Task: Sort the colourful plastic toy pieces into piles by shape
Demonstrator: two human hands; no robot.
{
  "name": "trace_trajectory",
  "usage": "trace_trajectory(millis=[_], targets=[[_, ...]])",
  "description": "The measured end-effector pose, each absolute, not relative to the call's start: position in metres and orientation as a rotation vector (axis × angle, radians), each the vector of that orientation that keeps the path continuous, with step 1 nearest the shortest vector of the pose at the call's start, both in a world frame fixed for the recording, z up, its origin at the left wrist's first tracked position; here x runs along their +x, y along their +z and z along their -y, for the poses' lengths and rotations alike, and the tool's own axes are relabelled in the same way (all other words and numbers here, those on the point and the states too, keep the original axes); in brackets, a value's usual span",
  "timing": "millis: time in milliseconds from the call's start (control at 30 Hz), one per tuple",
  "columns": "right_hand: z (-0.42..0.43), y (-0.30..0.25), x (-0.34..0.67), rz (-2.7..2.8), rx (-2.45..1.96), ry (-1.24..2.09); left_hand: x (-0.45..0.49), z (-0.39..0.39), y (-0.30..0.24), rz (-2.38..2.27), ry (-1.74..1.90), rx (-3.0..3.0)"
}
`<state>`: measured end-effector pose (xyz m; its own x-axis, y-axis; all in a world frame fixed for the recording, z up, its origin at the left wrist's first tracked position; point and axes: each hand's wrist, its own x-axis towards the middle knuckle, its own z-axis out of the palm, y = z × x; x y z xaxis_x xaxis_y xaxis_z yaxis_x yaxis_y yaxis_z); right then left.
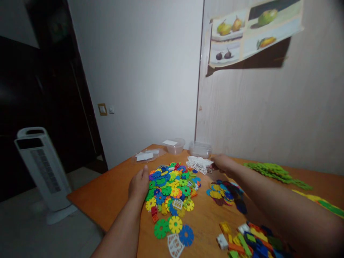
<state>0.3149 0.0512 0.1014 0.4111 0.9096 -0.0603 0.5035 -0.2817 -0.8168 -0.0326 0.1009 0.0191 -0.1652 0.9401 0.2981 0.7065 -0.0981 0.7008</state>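
Note:
My left hand rests at the left edge of a mixed heap of colourful plastic flower discs, thumb extended upward and the other fingers mostly hidden. At the back of the table, my right hand reaches to a pile of white lattice pieces. Its fingertips close at the pile's right edge on a white lattice piece, partly hidden by the hand. A few red bricks and a loose white lattice piece lie in the mixed heap. Nearer me sit a yellow disc, a blue disc and a white fan-shaped lattice piece.
Smooth round discs lie under my right forearm, with building bricks nearer me. Green pieces lie far right. Clear plastic tubs and a plastic bag stand along the back. A white tower fan is left of the table.

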Motion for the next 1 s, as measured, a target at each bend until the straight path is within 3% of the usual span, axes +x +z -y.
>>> trace_trajectory(millis=[167,433,700,1000], targets=[[-0.029,0.092,0.296,1.464,-1.900,0.708,-0.031,-0.099,0.021,-1.895,1.098,1.802],[0.061,0.087,0.217,2.250,-1.454,0.741,-0.028,-0.098,0.021,-1.940,1.080,1.794],[0.102,0.062,0.174,2.789,-1.401,0.113,-0.027,-0.096,0.022,-1.927,1.082,1.838],[0.101,0.041,0.165,2.903,-1.288,-0.346,-0.027,-0.096,0.021,-1.920,1.083,1.829]])
